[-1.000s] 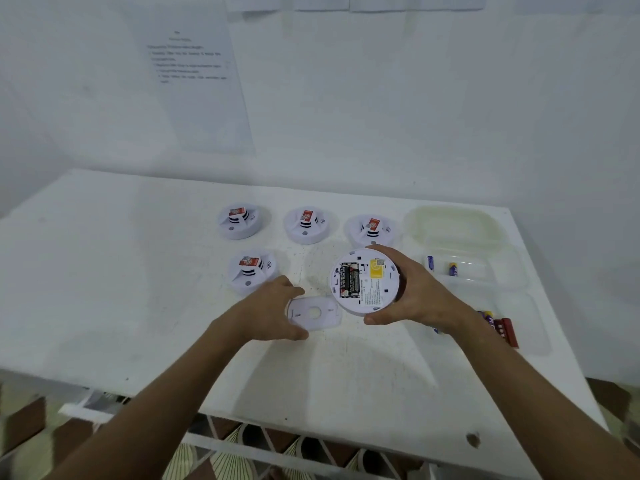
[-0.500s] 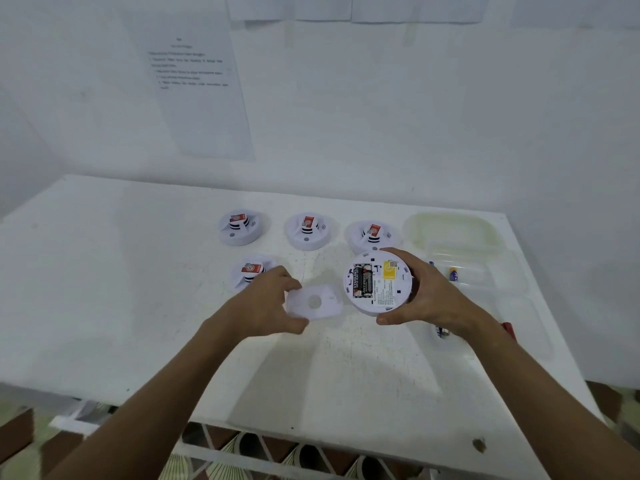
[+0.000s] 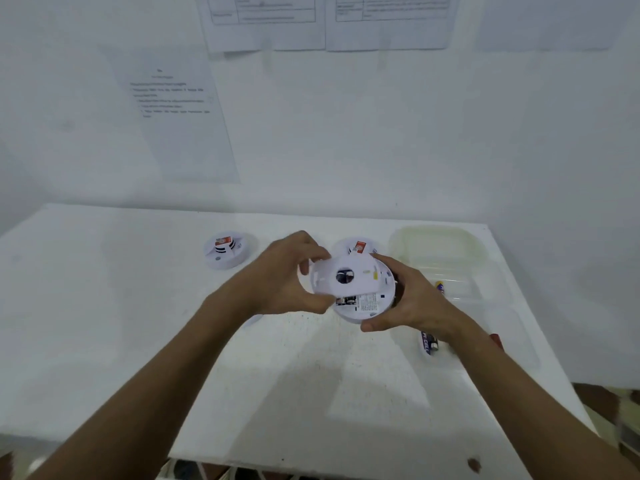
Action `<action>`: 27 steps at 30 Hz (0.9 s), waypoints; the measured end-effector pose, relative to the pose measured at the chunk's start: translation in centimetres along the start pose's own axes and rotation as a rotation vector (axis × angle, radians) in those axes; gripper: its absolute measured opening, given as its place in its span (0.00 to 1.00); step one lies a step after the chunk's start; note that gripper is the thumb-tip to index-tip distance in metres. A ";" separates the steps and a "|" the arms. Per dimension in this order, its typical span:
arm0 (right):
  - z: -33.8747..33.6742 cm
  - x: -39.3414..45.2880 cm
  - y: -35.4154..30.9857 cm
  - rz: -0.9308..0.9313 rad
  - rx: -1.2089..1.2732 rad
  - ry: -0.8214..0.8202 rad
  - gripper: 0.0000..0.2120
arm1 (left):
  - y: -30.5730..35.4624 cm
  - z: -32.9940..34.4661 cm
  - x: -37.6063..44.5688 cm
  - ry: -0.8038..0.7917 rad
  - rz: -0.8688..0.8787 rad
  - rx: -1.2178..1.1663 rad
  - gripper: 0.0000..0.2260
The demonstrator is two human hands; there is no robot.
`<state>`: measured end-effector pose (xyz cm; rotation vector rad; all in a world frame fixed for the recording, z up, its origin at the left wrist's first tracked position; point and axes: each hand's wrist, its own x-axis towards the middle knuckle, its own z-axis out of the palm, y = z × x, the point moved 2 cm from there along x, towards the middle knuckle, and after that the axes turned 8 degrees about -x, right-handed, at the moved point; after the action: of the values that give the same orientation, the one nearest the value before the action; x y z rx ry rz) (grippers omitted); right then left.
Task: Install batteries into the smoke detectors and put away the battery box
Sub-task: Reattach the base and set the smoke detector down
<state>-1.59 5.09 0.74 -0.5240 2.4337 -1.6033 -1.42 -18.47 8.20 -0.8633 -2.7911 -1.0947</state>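
Note:
My right hand (image 3: 408, 299) holds a round white smoke detector (image 3: 367, 306) above the table, its back side up, with batteries showing at its lower left. My left hand (image 3: 284, 275) grips the white cover plate (image 3: 332, 275) with a round hole and presses it over the detector's back. Another detector (image 3: 225, 251) with a red tag stands at the back left. A further one (image 3: 358, 245) peeks out behind my hands. The clear battery box (image 3: 460, 289) lies at the right with a battery (image 3: 440, 287) inside. Loose batteries (image 3: 428, 342) lie under my right wrist.
The box's yellowish clear lid (image 3: 436, 242) lies at the back right. The white table (image 3: 104, 323) stands against a white wall with printed sheets (image 3: 180, 109). The table's front edge (image 3: 311, 459) runs just below my forearms.
My left hand lifted the cover plate off the table and brought it over the detector's back. My right hand raised the detector. The camera tilted up and closer.

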 end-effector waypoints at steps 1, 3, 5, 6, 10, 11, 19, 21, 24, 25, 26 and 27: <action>0.1 0.1 -0.1 -0.006 -0.009 0.002 0.45 | 0.1 0.6 0.3 -0.019 0.006 -0.004 0.23; 0.1 0.1 -0.2 -0.017 -0.022 0.010 0.45 | 0.1 1.5 0.9 -0.048 0.001 -0.008 0.25; -0.1 0.1 -0.2 -0.021 -0.020 0.018 0.45 | 0.0 2.0 1.3 -0.063 -0.004 -0.014 0.26; -0.1 0.1 -0.2 -0.019 -0.013 0.019 0.45 | 0.0 2.2 1.4 -0.065 -0.004 -0.010 0.27; -0.5 0.0 -0.1 -0.001 -0.007 0.014 0.46 | -0.1 2.2 2.0 -0.078 -0.024 0.011 0.30; -0.6 0.0 0.0 0.003 -0.006 0.011 0.46 | -0.2 2.1 2.1 -0.092 -0.033 0.019 0.30; -1.0 0.1 0.2 0.007 -0.017 0.007 0.46 | 0.1 2.2 3.0 -0.147 -0.036 0.042 0.33; -1.0 0.3 0.1 0.001 -0.017 0.007 0.46 | 0.3 2.4 3.1 -0.134 -0.025 0.027 0.33; -0.9 0.4 0.1 0.001 -0.015 0.007 0.46 | 0.3 2.7 3.2 -0.128 -0.025 0.038 0.30; -0.9 0.5 0.1 -0.002 -0.020 0.012 0.46 | 0.3 2.7 3.2 -0.126 -0.033 0.045 0.30; -0.8 0.5 0.1 -0.008 -0.026 0.018 0.45 | 0.3 2.8 3.2 -0.126 -0.041 0.049 0.29; -0.8 0.6 0.1 -0.012 -0.031 0.023 0.45 | 0.2 2.8 3.2 -0.128 -0.048 0.048 0.29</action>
<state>-2.40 5.57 0.96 -0.5288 2.4805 -1.5870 -3.53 -15.01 6.92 -0.8971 -2.9429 -1.0087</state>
